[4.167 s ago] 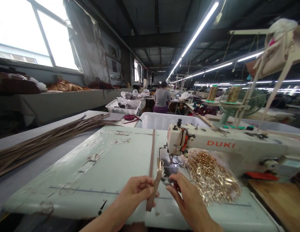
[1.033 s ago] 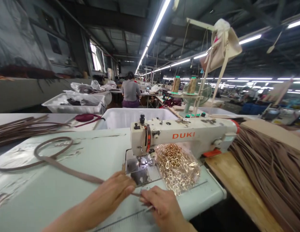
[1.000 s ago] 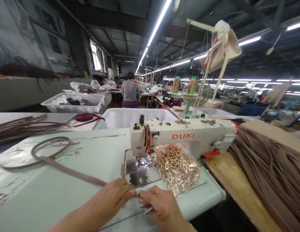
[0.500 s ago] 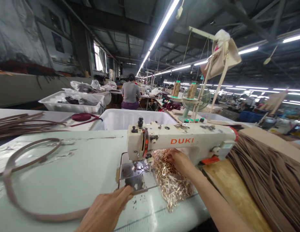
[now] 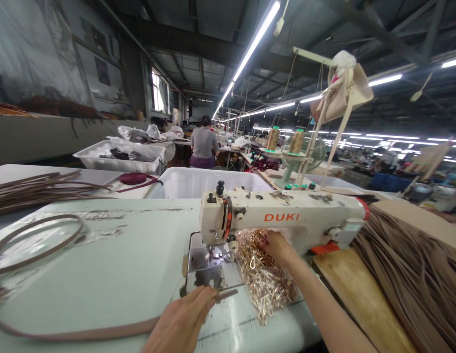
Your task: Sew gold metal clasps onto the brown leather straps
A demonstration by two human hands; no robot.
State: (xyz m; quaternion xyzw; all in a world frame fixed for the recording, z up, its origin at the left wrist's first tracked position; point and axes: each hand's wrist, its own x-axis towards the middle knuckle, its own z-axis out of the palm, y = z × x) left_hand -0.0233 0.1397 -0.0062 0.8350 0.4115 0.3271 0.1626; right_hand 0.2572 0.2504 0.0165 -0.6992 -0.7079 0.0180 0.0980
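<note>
My left hand (image 5: 183, 318) pinches the end of a long brown strap (image 5: 84, 335) just in front of the needle plate (image 5: 204, 267) of a white DUKI sewing machine (image 5: 286, 215). The strap's tip pokes out to the right of my fingers, and the rest runs left and curls into a loop on the table. My right hand (image 5: 275, 245) reaches under the machine's arm into a clear bag of gold metal clasps (image 5: 264, 284). Its fingertips are buried among the clasps, so I cannot see whether they hold one.
A thick stack of brown straps (image 5: 415, 279) lies on the right beside a wooden board (image 5: 356, 299). A white tub (image 5: 213, 181) stands behind the machine, with another strap bundle (image 5: 36, 189) at the left. A person (image 5: 204, 147) sits further back.
My right hand has left the strap and gone into the bag of clasps. My left hand keeps hold of the strap end, and the strap's loop has slid left.
</note>
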